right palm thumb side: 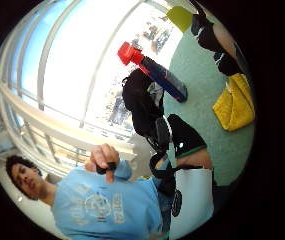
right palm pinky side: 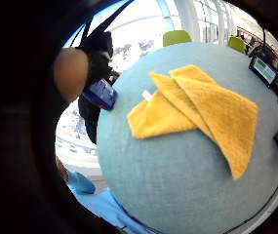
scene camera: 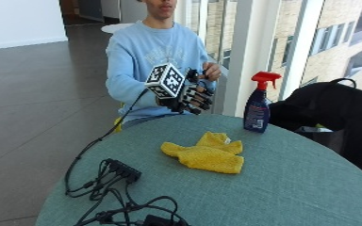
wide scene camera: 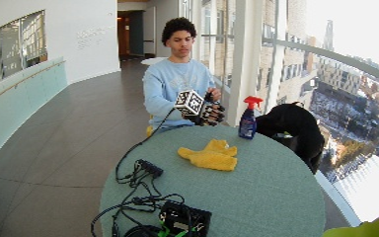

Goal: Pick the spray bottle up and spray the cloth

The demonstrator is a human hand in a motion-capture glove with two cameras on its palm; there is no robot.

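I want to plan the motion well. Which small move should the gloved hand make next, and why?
Probably move the right hand sideways toward the spray bottle. The hand is raised above the table's near edge and holds nothing; the bottle stands upright and untouched beside the yellow cloth.

i see my grip [scene camera: 190, 98] raised above the near edge of the worktop [scene camera: 294, 179], with bare surface between it and the spray bottle [scene camera: 258, 104]. the yellow cloth [scene camera: 207, 153] lies mid-worktop, apart from the bottle. a black bag [scene camera: 332, 113] sits just beside the bottle; cables [scene camera: 115, 188] crowd the far edge.
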